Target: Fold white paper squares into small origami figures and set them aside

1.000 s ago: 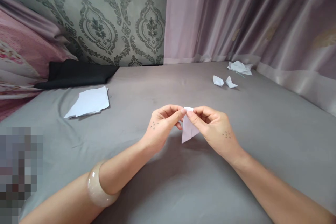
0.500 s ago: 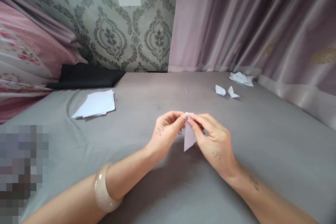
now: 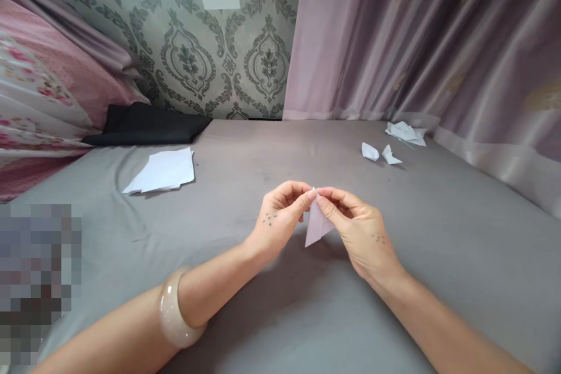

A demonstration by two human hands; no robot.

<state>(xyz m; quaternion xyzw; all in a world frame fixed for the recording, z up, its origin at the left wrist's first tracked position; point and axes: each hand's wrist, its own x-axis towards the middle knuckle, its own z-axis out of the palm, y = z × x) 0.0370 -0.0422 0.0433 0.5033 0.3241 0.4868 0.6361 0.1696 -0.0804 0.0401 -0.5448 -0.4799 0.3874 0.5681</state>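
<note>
A small folded piece of white paper (image 3: pixel 316 227) hangs between my hands, its pointed lower end downward, above the grey sheet. Its top edge is pinched by my left hand (image 3: pixel 280 213), thumb in front and fingers behind. From the other side my right hand (image 3: pixel 357 222) grips the same top with thumb and forefinger, its thumb lying over the front. The fingertips of both hands nearly meet, and they hide most of the top of the fold. A pale bangle (image 3: pixel 177 310) circles my left wrist.
A stack of white paper sheets (image 3: pixel 164 169) lies at the left. Two small folded paper pieces (image 3: pixel 370 152) sit at the back right, before a heap of folded paper (image 3: pixel 405 131). Black cloth (image 3: pixel 149 124) rests at the back left on the grey sheet (image 3: pixel 263 158). Curtains (image 3: pixel 394 29) hang at the right.
The white strip that stood above the fingertips has turned down, leaving a narrow peak. My right hand shifted its fingers along the paper and came back. The view tilted upward and left.
</note>
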